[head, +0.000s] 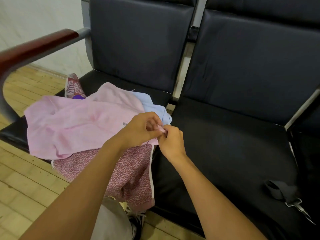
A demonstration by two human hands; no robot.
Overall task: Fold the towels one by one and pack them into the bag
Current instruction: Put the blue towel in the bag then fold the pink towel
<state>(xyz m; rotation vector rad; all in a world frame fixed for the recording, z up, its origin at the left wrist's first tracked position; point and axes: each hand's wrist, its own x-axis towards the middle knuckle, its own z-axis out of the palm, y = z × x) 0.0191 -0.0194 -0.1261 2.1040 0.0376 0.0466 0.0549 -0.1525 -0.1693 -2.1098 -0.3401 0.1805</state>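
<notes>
Both hands pinching pink towel point(72, 125) corner, left hand point(140, 129), right hand point(171, 141)

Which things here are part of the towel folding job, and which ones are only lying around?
Part of the job:
pink towel, its corner pinched by left hand and right hand
blue towel
speckled maroon towel
leaf-patterned fabric behind the pile, perhaps the bag; cannot tell

Lying about:
black strap with metal clip on the right seat

Both hands meet over the seat point(216, 144): the left hand point(140, 129) and the right hand point(170, 141) pinch one corner of the pink towel point(72, 125), which spreads left of them. A blue towel point(155, 110) lies just beyond the hands, a maroon patterned cloth point(128, 170) beneath them.
</notes>
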